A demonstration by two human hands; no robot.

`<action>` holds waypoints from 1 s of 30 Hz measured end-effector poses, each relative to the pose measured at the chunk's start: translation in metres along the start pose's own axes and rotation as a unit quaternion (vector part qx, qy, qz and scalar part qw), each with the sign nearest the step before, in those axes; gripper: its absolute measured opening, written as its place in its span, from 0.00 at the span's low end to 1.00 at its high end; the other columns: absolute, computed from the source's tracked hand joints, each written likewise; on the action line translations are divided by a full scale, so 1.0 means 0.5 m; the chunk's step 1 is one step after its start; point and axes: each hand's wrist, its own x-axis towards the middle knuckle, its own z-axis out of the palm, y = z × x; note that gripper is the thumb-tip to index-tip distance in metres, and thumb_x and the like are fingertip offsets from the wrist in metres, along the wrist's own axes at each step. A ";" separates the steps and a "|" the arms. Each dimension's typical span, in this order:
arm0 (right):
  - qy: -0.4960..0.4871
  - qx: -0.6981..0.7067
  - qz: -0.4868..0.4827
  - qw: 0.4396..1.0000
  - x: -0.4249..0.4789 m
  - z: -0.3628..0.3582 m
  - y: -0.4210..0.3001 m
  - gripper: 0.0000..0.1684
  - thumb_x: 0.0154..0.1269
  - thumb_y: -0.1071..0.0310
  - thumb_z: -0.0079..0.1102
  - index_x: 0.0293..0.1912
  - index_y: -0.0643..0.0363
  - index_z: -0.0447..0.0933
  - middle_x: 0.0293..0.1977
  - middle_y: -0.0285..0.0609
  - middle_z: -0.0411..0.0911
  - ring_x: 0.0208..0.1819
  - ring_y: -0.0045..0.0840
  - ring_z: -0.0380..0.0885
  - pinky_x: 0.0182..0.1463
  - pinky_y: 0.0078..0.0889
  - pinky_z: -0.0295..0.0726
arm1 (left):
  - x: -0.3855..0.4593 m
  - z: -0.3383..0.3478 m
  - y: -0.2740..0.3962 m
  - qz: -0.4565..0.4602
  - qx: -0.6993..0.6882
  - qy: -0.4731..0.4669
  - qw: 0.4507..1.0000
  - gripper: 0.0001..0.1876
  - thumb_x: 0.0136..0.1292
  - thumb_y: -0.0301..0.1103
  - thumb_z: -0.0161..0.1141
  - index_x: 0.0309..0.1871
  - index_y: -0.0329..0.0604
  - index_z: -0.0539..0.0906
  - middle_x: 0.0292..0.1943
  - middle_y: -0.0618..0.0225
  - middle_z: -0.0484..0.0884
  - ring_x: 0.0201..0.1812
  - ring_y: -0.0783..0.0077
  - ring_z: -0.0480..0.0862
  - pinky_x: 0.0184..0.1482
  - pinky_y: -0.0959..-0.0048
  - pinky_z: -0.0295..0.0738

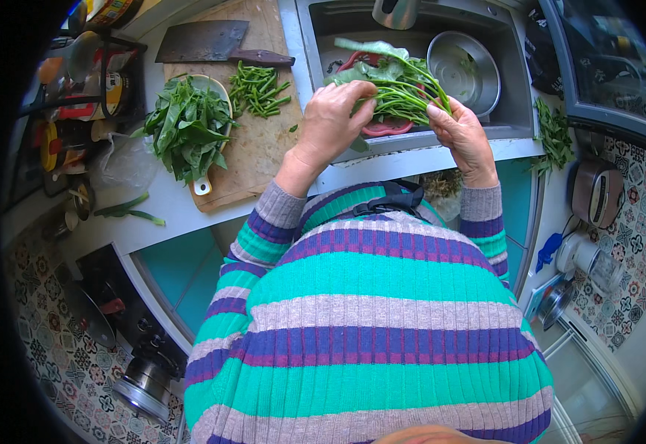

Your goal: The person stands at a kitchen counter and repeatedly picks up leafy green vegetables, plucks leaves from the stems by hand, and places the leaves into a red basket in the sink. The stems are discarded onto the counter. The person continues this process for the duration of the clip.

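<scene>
A bunch of long-stemmed leafy greens is held over the near part of the sink. My right hand grips the stems between thumb and fingers. At the leafy side, my left hand has thumb and fingertips bent together on the greens; exactly which stem or leaf they pinch is hard to see. Beneath the bunch is a red plastic basket, mostly covered by leaves. A steel bowl with water and a few leaf bits sits to its right, under the faucet's side.
Left of the sink, a wooden cutting board bears a cleaver, cut green stems and a plate heaped with leaves. Scallion pieces lie nearer the counter edge. More greens rest right of the sink, below an open window.
</scene>
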 end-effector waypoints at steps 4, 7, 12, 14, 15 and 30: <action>0.026 -0.029 -0.007 0.999 -0.003 0.011 -0.003 0.11 0.64 0.63 0.62 0.43 0.58 0.75 0.23 0.25 0.71 0.19 0.03 0.59 0.20 0.07 0.53 | -0.005 0.007 -0.001 0.032 0.070 0.005 0.997 0.06 0.56 0.30 0.62 0.37 0.45 0.82 0.32 0.66 0.83 0.35 0.62 0.82 0.36 0.68 0.75; 0.056 -0.062 -0.021 0.996 -0.006 0.019 0.000 0.10 0.64 0.64 0.61 0.40 0.58 0.76 0.21 0.26 0.71 0.19 0.03 0.59 0.21 0.08 0.54 | -0.006 0.018 -0.003 0.027 0.085 0.043 0.995 0.05 0.55 0.30 0.62 0.36 0.45 0.83 0.29 0.66 0.83 0.31 0.65 0.81 0.33 0.70 0.75; 0.091 -0.038 -0.052 0.994 -0.024 0.052 0.006 0.09 0.64 0.64 0.61 0.38 0.59 0.75 0.21 0.27 0.71 0.20 0.04 0.61 0.22 0.08 0.54 | -0.015 0.059 -0.101 -0.382 -0.580 0.081 0.715 0.06 0.60 0.31 0.61 0.35 0.38 0.82 0.25 0.71 0.79 0.27 0.78 0.78 0.33 0.78 0.75; 0.090 -0.038 -0.045 0.994 -0.027 0.030 0.010 0.09 0.64 0.64 0.61 0.38 0.59 0.75 0.21 0.26 0.71 0.20 0.04 0.62 0.22 0.08 0.55 | -0.012 0.030 -0.118 -0.412 -0.638 0.091 0.645 0.07 0.64 0.31 0.57 0.40 0.38 0.81 0.28 0.71 0.80 0.29 0.79 0.78 0.35 0.80 0.77; 0.088 -0.038 -0.041 0.995 -0.029 0.020 0.009 0.09 0.64 0.64 0.61 0.38 0.59 0.75 0.21 0.26 0.71 0.20 0.04 0.62 0.22 0.08 0.55 | -0.014 0.014 -0.115 -0.367 -0.644 0.061 0.668 0.09 0.65 0.30 0.57 0.44 0.36 0.79 0.30 0.70 0.80 0.30 0.78 0.78 0.37 0.80 0.77; 0.062 -0.010 -0.006 0.998 -0.020 -0.016 -0.013 0.10 0.64 0.65 0.61 0.41 0.59 0.76 0.22 0.25 0.71 0.19 0.03 0.62 0.19 0.06 0.54 | 0.005 0.001 -0.085 -0.032 -0.082 -0.125 0.988 0.08 0.60 0.31 0.61 0.39 0.38 0.84 0.27 0.65 0.79 0.30 0.68 0.81 0.35 0.72 0.75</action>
